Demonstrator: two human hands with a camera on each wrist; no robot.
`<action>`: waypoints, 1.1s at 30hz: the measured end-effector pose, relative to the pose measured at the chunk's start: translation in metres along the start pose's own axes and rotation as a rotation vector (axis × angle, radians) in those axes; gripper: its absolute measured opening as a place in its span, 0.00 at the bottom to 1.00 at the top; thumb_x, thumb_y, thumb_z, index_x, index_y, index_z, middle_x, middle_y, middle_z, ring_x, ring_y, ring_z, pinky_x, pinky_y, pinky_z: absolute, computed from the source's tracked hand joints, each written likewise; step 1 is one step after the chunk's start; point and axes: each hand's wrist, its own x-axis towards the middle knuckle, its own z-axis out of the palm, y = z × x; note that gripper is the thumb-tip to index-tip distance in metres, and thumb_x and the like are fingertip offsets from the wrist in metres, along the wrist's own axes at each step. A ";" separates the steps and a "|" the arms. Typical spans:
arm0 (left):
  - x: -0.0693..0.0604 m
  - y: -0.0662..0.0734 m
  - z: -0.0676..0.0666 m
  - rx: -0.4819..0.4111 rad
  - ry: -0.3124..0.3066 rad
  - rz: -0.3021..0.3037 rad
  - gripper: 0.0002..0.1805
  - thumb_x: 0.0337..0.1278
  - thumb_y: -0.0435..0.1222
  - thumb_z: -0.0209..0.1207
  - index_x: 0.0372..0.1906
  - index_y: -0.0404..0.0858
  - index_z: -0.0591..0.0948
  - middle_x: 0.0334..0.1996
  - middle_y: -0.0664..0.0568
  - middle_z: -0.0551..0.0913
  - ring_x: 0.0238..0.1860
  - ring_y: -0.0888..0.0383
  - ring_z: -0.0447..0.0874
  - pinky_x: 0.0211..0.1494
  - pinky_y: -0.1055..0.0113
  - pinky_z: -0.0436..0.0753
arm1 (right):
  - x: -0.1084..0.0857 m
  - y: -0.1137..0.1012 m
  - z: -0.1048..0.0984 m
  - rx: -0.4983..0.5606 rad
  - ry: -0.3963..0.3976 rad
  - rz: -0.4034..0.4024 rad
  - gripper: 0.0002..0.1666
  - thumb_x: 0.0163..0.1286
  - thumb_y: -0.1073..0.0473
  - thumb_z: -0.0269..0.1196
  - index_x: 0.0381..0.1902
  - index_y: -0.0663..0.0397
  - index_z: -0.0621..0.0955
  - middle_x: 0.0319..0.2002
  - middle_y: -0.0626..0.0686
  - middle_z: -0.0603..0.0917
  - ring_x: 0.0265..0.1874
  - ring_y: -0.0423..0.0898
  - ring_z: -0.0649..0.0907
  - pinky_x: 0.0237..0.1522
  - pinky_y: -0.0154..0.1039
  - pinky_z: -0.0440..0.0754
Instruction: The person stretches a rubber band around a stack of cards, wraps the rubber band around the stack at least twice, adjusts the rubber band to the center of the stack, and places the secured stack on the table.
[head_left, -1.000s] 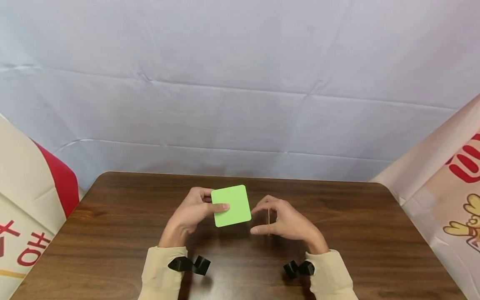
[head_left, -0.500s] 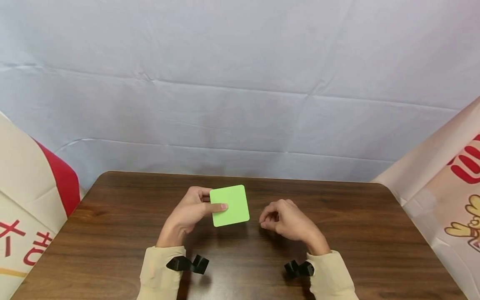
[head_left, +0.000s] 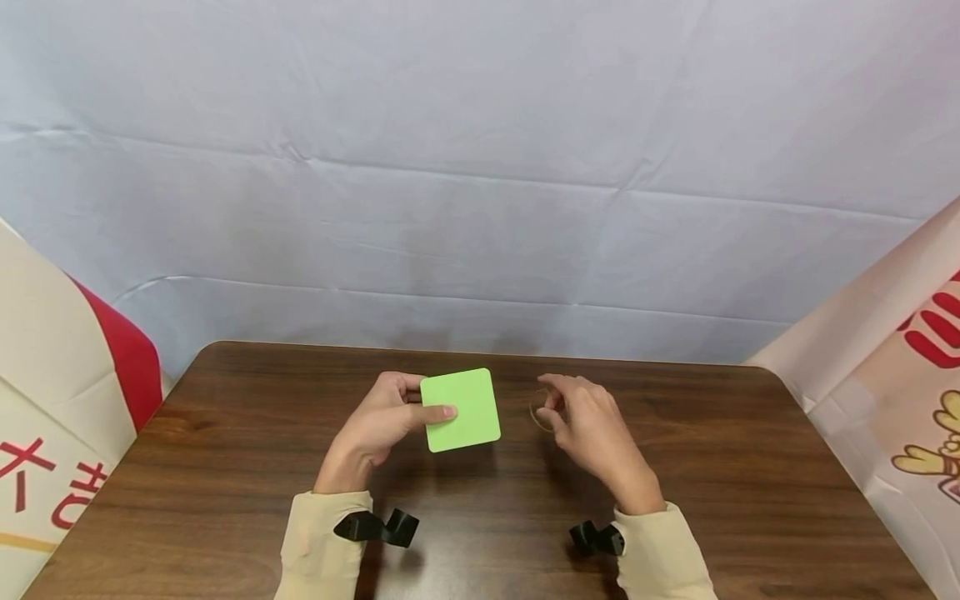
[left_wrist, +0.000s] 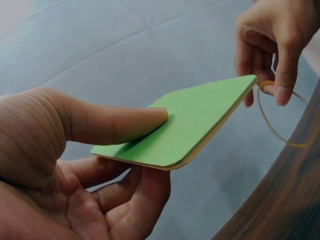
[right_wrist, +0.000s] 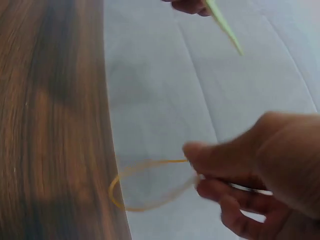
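Left hand (head_left: 371, 427) pinches green square stack (head_left: 474, 421), thumb on top; right hand (head_left: 596, 429), nearby, pinches thin yellow band (right_wrist: 112, 194), its loop toward left hand.

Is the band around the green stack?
No: the right wrist view shows the band pinched in the right hand, apart from the stack.

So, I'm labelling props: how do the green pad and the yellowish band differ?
The green pad is flat and squarish with rounded corners; the yellowish band is a thin loop. The left hand holds the green pad; the right hand pinches the yellowish band. Both are hand-held.
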 end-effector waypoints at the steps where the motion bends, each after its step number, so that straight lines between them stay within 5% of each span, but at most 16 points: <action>1: 0.000 0.000 0.000 0.000 0.001 -0.004 0.13 0.51 0.23 0.68 0.42 0.20 0.82 0.30 0.45 0.88 0.30 0.57 0.87 0.37 0.65 0.85 | 0.000 0.001 0.000 -0.045 0.020 -0.003 0.19 0.56 0.71 0.75 0.47 0.62 0.85 0.27 0.45 0.81 0.27 0.42 0.76 0.32 0.42 0.77; 6: 0.001 0.000 0.002 0.004 0.008 -0.016 0.12 0.51 0.23 0.68 0.41 0.22 0.83 0.30 0.46 0.88 0.30 0.57 0.87 0.37 0.64 0.86 | -0.001 0.004 0.002 -0.155 0.125 -0.033 0.11 0.54 0.73 0.75 0.32 0.56 0.86 0.29 0.50 0.83 0.32 0.49 0.78 0.33 0.45 0.79; 11: 0.001 0.001 0.003 0.014 0.001 -0.015 0.12 0.51 0.23 0.68 0.41 0.21 0.82 0.31 0.46 0.88 0.30 0.57 0.87 0.37 0.65 0.85 | -0.001 0.006 0.000 -0.081 0.105 0.063 0.08 0.60 0.63 0.75 0.28 0.48 0.84 0.26 0.44 0.80 0.31 0.46 0.75 0.33 0.44 0.74; 16: 0.000 0.001 0.002 0.031 -0.013 -0.010 0.12 0.52 0.23 0.68 0.42 0.21 0.82 0.30 0.46 0.88 0.30 0.58 0.86 0.39 0.64 0.85 | -0.001 0.007 -0.003 0.148 -0.012 0.173 0.10 0.68 0.54 0.71 0.26 0.45 0.83 0.28 0.41 0.79 0.33 0.47 0.76 0.37 0.43 0.71; 24: 0.000 0.001 0.003 0.037 -0.002 -0.020 0.11 0.52 0.24 0.68 0.41 0.23 0.83 0.30 0.47 0.88 0.30 0.57 0.86 0.39 0.62 0.85 | 0.002 0.008 -0.006 0.579 -0.121 0.199 0.08 0.74 0.57 0.65 0.36 0.50 0.88 0.37 0.49 0.81 0.30 0.47 0.77 0.33 0.36 0.76; 30: 0.001 0.001 0.004 0.028 -0.009 -0.020 0.13 0.52 0.24 0.68 0.43 0.22 0.83 0.30 0.46 0.88 0.31 0.57 0.87 0.40 0.62 0.85 | 0.002 0.008 -0.010 0.842 -0.155 0.107 0.12 0.78 0.63 0.57 0.49 0.61 0.86 0.47 0.56 0.83 0.48 0.50 0.78 0.50 0.38 0.74; 33: 0.001 0.002 0.004 0.014 -0.009 -0.019 0.13 0.52 0.24 0.68 0.43 0.21 0.82 0.30 0.46 0.88 0.31 0.57 0.87 0.39 0.63 0.85 | 0.002 0.007 -0.011 0.942 -0.146 0.050 0.14 0.78 0.66 0.54 0.51 0.64 0.85 0.49 0.58 0.82 0.50 0.48 0.77 0.50 0.39 0.73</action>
